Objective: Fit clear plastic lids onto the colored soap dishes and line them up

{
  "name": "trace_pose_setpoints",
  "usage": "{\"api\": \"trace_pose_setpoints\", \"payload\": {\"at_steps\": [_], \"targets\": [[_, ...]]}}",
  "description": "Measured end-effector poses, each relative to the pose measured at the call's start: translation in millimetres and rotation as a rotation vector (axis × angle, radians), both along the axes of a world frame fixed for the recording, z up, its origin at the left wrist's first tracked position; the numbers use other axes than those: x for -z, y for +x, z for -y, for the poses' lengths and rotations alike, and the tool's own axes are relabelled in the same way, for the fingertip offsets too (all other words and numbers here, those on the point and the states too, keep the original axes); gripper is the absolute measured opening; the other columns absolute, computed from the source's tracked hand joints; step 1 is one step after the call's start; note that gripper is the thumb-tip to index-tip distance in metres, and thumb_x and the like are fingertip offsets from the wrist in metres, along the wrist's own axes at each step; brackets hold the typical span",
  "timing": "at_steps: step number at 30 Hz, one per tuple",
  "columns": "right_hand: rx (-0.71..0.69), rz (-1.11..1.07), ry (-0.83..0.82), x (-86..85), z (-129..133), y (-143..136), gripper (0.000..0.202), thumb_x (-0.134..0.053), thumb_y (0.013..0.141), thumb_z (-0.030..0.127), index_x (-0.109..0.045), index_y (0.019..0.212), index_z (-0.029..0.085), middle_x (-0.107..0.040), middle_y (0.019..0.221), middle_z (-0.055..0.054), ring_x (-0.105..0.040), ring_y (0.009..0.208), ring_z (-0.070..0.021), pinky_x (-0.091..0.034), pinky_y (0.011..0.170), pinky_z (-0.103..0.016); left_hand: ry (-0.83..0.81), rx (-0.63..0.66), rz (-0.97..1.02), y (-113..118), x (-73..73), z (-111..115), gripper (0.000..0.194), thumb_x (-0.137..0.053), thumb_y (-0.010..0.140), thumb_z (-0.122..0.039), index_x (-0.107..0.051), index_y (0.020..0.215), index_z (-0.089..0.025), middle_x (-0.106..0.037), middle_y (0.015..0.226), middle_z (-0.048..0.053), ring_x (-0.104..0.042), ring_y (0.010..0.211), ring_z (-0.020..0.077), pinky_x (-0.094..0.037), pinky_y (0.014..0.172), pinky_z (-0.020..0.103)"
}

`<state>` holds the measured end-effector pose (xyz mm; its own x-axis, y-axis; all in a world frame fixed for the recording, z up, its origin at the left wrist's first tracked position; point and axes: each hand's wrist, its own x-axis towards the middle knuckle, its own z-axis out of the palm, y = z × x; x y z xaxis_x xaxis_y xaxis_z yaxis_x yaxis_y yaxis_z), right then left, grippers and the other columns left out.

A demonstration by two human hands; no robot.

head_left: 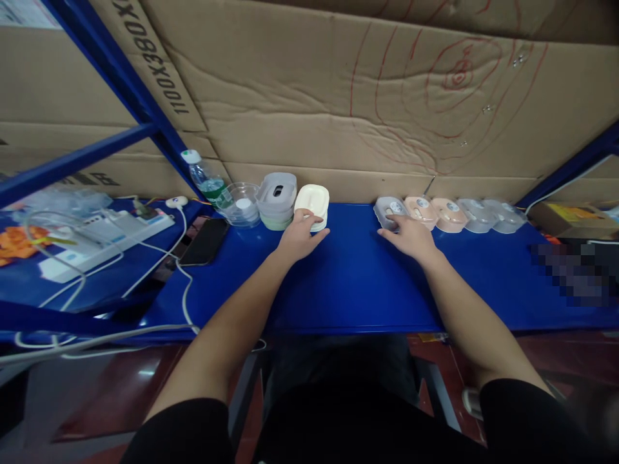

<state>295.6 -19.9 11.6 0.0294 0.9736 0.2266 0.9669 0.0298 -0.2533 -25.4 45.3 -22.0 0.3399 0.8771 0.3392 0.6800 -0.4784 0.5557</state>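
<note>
My left hand (300, 240) is open, its fingertips resting at the front edge of a small stack of cream plastic lids (312, 196) with the thumb held apart. To the left of the lids are stacked grey translucent plastic containers (277, 192). My right hand (412, 237) reaches to the leftmost plastic box (387, 207) of a row at the back of the table. Its fingers lie over that box's front and its thumb is spread. Beside that box stand peach boxes (449, 216) and clear grey boxes (503, 216), with round stickers on their tops.
A water bottle (207, 180) and round clear tubs (243, 205) stand at the back left. A black phone (206, 242), white cables and a power strip (106, 245) lie farther left. Cardboard (290, 142) walls the back of the blue table (348, 290). A cardboard box (570, 219) sits right.
</note>
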Motion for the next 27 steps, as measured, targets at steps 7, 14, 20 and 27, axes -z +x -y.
{"api": "trace_pose_setpoints", "payload": {"at_steps": [7, 14, 20, 27], "targets": [[-0.183, -0.112, -0.045, 4.5, 4, -20, 0.054, -0.067, 0.094, 0.055, -0.070, 0.137, 0.022, -0.079, 0.116, -0.009, -0.074, 0.091, -0.0269, -0.055, 0.079, -0.039, 0.083, -0.115, 0.083, 3, -9.3, 6, 0.013, -0.072, 0.091, -0.032, -0.068, 0.095, -0.021, -0.059, 0.119, 0.006, -0.060, 0.080, 0.0150, -0.056, 0.090, 0.040], [-0.233, -0.216, -0.005, 11.0, 3, -24, 0.060, -0.065, 0.096, 0.053, -0.061, 0.146, 0.020, -0.081, 0.110, -0.008, -0.073, 0.082, -0.0241, -0.055, 0.077, -0.038, 0.156, -0.018, 0.109, 8, -21.6, 22, 0.026, -0.076, 0.085, -0.033, -0.054, 0.096, -0.023, -0.065, 0.102, 0.004, -0.058, 0.076, 0.0155, -0.050, 0.074, 0.033], [-0.322, -0.239, 0.024, 16.0, -1, -18, 0.048, -0.056, 0.097, 0.028, -0.062, 0.144, 0.019, -0.081, 0.107, -0.007, -0.073, 0.080, -0.0222, -0.055, 0.077, -0.036, 0.052, 0.318, -0.168, 14, -23.6, 34, 0.032, -0.075, 0.085, -0.048, -0.058, 0.095, -0.022, -0.071, 0.104, 0.006, -0.067, 0.093, 0.0219, -0.048, 0.079, 0.033], [-0.523, -0.104, -0.160, 19.7, -2, -22, 0.036, -0.057, 0.101, 0.035, -0.072, 0.131, 0.023, -0.079, 0.098, -0.007, -0.072, 0.085, -0.0231, -0.051, 0.074, -0.035, -0.229, 0.303, -0.354, 14, -25.1, 32, 0.041, -0.071, 0.088, -0.061, -0.067, 0.100, -0.021, -0.076, 0.097, 0.004, -0.071, 0.090, 0.0224, -0.049, 0.078, 0.034]]}}
